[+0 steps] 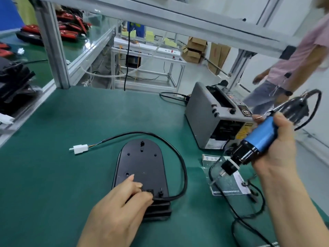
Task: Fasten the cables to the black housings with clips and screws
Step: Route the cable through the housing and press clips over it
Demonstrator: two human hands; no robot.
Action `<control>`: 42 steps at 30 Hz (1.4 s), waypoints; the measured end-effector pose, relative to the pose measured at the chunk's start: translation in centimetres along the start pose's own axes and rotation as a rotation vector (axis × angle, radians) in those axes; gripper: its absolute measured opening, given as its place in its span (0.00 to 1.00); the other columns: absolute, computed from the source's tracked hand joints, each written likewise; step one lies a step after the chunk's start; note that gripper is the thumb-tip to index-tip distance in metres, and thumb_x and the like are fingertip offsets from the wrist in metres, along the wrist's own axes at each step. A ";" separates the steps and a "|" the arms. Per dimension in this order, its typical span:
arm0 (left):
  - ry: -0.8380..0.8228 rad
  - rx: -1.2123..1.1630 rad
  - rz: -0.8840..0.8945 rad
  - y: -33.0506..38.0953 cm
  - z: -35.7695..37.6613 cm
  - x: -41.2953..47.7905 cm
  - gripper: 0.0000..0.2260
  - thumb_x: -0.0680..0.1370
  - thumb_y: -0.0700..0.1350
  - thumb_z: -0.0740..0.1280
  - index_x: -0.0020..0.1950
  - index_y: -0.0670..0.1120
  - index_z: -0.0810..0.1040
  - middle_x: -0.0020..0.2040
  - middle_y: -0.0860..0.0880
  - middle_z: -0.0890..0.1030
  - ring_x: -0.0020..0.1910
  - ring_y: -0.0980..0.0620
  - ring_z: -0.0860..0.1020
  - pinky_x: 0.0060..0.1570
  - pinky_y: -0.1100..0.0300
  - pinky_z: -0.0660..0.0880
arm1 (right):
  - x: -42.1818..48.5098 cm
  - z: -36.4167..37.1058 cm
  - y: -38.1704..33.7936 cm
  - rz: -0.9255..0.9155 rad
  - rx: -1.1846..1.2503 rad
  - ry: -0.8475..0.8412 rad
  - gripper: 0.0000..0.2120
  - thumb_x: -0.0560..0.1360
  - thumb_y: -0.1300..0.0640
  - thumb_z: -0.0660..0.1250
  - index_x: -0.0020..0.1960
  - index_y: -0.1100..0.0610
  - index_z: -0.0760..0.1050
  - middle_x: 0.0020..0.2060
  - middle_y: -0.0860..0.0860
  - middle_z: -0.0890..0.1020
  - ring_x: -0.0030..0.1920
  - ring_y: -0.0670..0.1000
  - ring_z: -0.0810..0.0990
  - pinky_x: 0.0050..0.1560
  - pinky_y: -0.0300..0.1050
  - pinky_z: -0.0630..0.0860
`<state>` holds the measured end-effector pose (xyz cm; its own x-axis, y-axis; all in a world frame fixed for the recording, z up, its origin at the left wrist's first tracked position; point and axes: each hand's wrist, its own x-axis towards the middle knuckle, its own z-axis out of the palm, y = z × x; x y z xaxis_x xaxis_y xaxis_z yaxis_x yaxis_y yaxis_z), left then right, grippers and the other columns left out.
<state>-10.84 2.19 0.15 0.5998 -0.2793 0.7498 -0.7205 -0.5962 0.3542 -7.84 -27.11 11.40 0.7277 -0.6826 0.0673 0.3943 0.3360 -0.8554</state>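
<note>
The housing (140, 168) was laid flat on the green table (53, 184), near its middle, with the stepped end nearest the person; the cable (184, 168) was looped from that near end round the housing's right side and past its far end, and was ended by a white connector (81, 149) lying on the table to the left; the left hand (121, 207) was rested on the housing's near end, its fingers (140, 194) curled round the cable where it met the housing, the thumb stretched over the black face; whether a clip was held under them could not be told; the right hand (274, 152) was raised to the right of the housing, apart from it, its fingers closed round a blue screwdriver (258, 139), the bit pointed down and left over a clear packet (226, 182); a grey machine (208, 118) was stood behind the packet; another person (293, 56) was seen beyond the table's right edge.
</note>
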 end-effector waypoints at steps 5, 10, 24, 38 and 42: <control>0.008 0.001 0.013 -0.1 0.1 -0.1 0.10 0.74 0.46 0.64 0.37 0.46 0.83 0.38 0.50 0.78 0.44 0.53 0.81 0.45 0.52 0.81 | 2.0 -5.3 0.8 0.128 -0.293 0.221 0.13 0.69 0.42 0.69 0.43 0.51 0.74 0.30 0.45 0.76 0.26 0.43 0.76 0.31 0.38 0.74; 0.017 -0.072 -0.025 0.1 0.1 0.0 0.05 0.75 0.49 0.63 0.41 0.53 0.78 0.42 0.54 0.76 0.46 0.53 0.81 0.43 0.52 0.81 | 3.3 -8.2 1.8 0.240 -0.433 0.285 0.16 0.69 0.42 0.71 0.45 0.54 0.74 0.35 0.51 0.77 0.33 0.50 0.76 0.33 0.46 0.75; 0.003 -0.081 -0.005 0.2 0.0 0.0 0.02 0.75 0.50 0.62 0.42 0.56 0.73 0.42 0.58 0.72 0.51 0.61 0.76 0.49 0.61 0.74 | 7.1 -10.1 3.2 0.407 -1.004 0.063 0.22 0.72 0.41 0.68 0.50 0.60 0.74 0.44 0.60 0.81 0.45 0.59 0.79 0.48 0.52 0.75; 0.033 -0.026 0.008 0.0 0.3 -0.1 0.10 0.75 0.49 0.62 0.37 0.50 0.81 0.39 0.55 0.76 0.46 0.57 0.80 0.48 0.59 0.75 | 7.6 -9.2 3.2 0.517 -1.130 -0.015 0.23 0.72 0.44 0.71 0.50 0.63 0.72 0.42 0.63 0.81 0.37 0.59 0.81 0.35 0.46 0.78; 0.021 -0.047 0.015 0.2 0.0 0.1 0.08 0.74 0.49 0.62 0.38 0.52 0.79 0.39 0.55 0.75 0.49 0.58 0.78 0.45 0.60 0.78 | 7.4 -9.3 3.1 0.459 -1.257 -0.010 0.24 0.71 0.40 0.69 0.47 0.63 0.73 0.38 0.61 0.82 0.34 0.58 0.82 0.33 0.45 0.78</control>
<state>-10.96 2.04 0.27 0.5817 -0.2722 0.7665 -0.7452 -0.5560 0.3681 -6.46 -37.17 4.50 0.6607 -0.6629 -0.3522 -0.6619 -0.2932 -0.6899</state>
